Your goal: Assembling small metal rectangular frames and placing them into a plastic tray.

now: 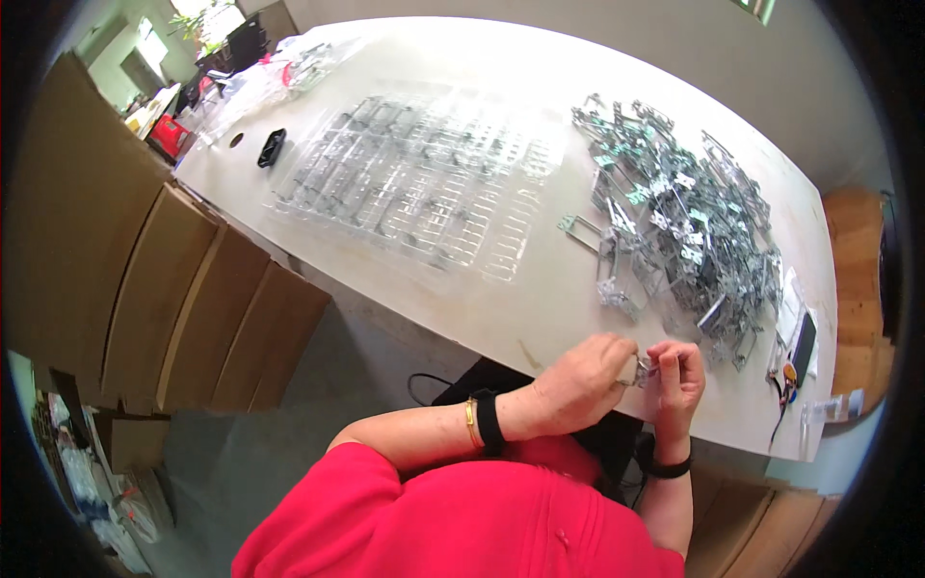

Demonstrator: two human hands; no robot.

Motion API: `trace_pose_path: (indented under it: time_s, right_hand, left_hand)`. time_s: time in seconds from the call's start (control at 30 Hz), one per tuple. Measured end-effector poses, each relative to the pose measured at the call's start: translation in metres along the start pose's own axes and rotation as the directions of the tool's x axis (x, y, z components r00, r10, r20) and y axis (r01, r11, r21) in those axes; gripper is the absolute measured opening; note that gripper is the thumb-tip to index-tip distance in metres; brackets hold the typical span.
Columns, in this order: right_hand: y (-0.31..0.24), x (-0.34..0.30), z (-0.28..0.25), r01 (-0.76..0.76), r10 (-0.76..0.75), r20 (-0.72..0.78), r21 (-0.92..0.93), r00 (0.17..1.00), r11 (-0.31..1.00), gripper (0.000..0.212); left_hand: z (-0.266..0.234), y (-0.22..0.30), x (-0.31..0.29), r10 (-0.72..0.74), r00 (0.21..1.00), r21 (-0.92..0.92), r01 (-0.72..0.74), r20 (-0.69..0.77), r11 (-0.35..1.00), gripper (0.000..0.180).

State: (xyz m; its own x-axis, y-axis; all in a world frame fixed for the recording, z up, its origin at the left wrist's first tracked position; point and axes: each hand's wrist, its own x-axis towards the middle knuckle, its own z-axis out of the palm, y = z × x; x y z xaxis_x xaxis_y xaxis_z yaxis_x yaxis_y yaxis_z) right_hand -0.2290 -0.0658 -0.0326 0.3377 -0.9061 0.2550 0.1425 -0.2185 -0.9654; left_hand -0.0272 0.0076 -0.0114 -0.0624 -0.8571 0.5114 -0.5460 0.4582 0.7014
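At the table's near edge my left hand (583,378) and my right hand (677,378) meet, fingers pinched around a small silvery metal part (643,372). Fingers cover most of it, so its full shape is hidden. Just beyond my hands spreads a large heap of similar thin metal brackets (674,207), some with pale green-looking reflections. One long bracket (581,231) sticks out of the heap on its left side. Left of the heap lies a clear plastic tray (511,260) with rows of slots; dark parts sit in its left and middle rows.
A small black tray (272,148) and clear plastic bags (252,96) lie at the table's far left. On the right are an orange-and-black hand tool (790,374), a dark block (806,343) and a clear plastic container (834,408). Cardboard boxes (183,289) stand left of the table.
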Motion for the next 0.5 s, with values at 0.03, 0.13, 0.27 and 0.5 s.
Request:
trace_pose_path:
  time_s: [0.03,0.13,0.27,0.5]
  right_hand:
    - [0.0,0.0,0.0,-0.017,0.017,0.009,0.02,1.0,1.0,0.015]
    - [0.0,0.0,-0.002,-0.06,0.06,-0.003,-0.043,0.998,0.997,0.015]
    - [-0.004,0.003,0.002,-0.058,0.059,0.021,-0.036,0.998,0.998,0.015]
    - [-0.005,0.0,0.002,-0.097,0.097,0.017,0.044,0.995,0.994,0.018]
  left_hand:
    - [0.0,0.001,-0.001,-0.027,0.997,-0.117,0.019,-0.066,0.993,0.046]
    - [-0.007,-0.001,-0.004,-0.152,0.988,-0.269,0.141,-0.021,0.953,0.049]
    - [-0.014,-0.015,-0.012,-0.311,0.95,-0.344,0.296,0.014,0.891,0.049]
    - [-0.041,-0.017,-0.019,-0.356,0.935,0.035,0.356,-0.006,0.934,0.055]
